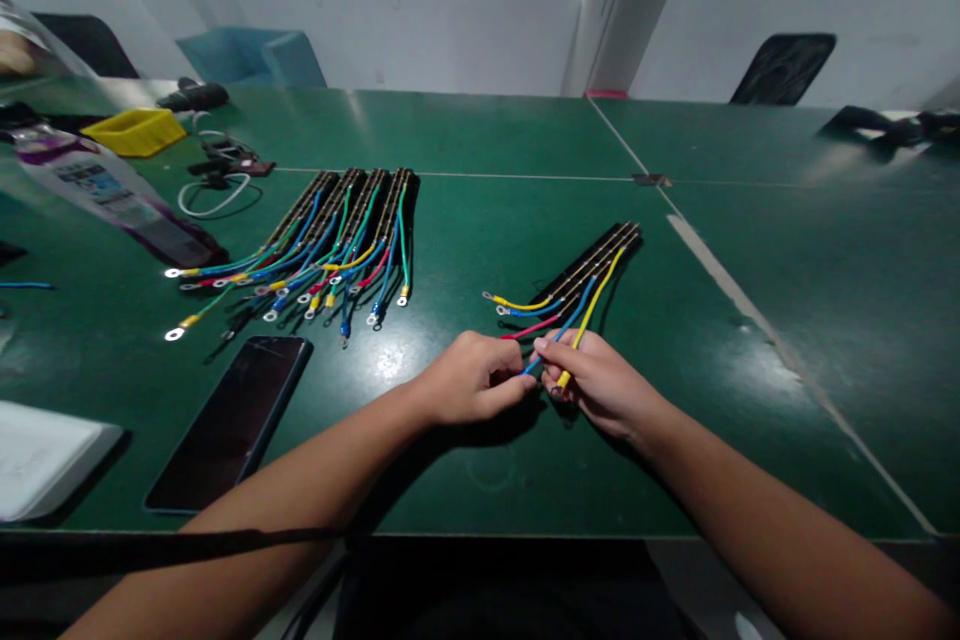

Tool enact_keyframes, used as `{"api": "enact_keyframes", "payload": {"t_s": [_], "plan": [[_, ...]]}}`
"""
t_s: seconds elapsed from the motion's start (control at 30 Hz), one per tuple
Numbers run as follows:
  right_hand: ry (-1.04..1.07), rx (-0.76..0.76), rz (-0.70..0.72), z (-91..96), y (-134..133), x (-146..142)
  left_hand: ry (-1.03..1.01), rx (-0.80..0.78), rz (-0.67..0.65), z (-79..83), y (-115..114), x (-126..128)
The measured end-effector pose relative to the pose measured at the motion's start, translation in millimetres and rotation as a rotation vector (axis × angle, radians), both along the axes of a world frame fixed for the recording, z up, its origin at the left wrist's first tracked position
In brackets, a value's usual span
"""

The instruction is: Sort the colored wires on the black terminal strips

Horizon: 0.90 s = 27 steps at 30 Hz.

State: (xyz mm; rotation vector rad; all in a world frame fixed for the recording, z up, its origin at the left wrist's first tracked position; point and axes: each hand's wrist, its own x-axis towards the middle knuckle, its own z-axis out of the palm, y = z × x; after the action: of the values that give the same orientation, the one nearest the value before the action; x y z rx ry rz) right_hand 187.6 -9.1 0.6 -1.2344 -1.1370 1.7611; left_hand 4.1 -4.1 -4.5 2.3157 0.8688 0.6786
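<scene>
A black terminal strip (589,272) lies slantwise on the green table, with yellow, blue and red wires coming off its near side. My left hand (480,375) pinches the end of a blue wire (576,312) between thumb and fingertip. Close beside it, my right hand (604,380) has its fingers closed on the same blue wire and on a yellow wire (598,298), whose yellow-sleeved end sticks out below the thumb. A red wire (534,328) runs behind the left fingers, its end hidden. Two more wires with ring terminals (502,310) lie loose to the left.
Several similar wired strips (360,210) lie in a row at left. Nearer are a phone (229,425) and a white box (52,460). A bottle (112,190), a yellow tray (139,132) and a cable (217,200) occupy the far left. Tape (739,295) marks the table at right.
</scene>
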Motion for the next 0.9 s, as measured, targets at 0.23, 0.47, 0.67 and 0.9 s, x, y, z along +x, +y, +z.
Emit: {"api": "enact_keyframes", "payload": {"t_s": [0.23, 0.47, 0.67, 0.9], "plan": [[0.000, -0.002, -0.005, -0.6, 0.0, 0.0, -0.006, 0.029, -0.009, -0.8, 1.1, -0.3], [-0.008, -0.001, -0.004, -1.8, 0.2, 0.8, -0.021, 0.021, -0.018, -1.0, 1.7, 0.2], [-0.017, 0.009, 0.005, -2.6, 0.0, 1.6, 0.010, 0.042, -0.009, 1.9, 2.5, 0.2], [0.000, 0.022, 0.010, -2.5, 0.3, 0.9, -0.017, -0.016, 0.022, 1.0, 0.9, 0.2]]}}
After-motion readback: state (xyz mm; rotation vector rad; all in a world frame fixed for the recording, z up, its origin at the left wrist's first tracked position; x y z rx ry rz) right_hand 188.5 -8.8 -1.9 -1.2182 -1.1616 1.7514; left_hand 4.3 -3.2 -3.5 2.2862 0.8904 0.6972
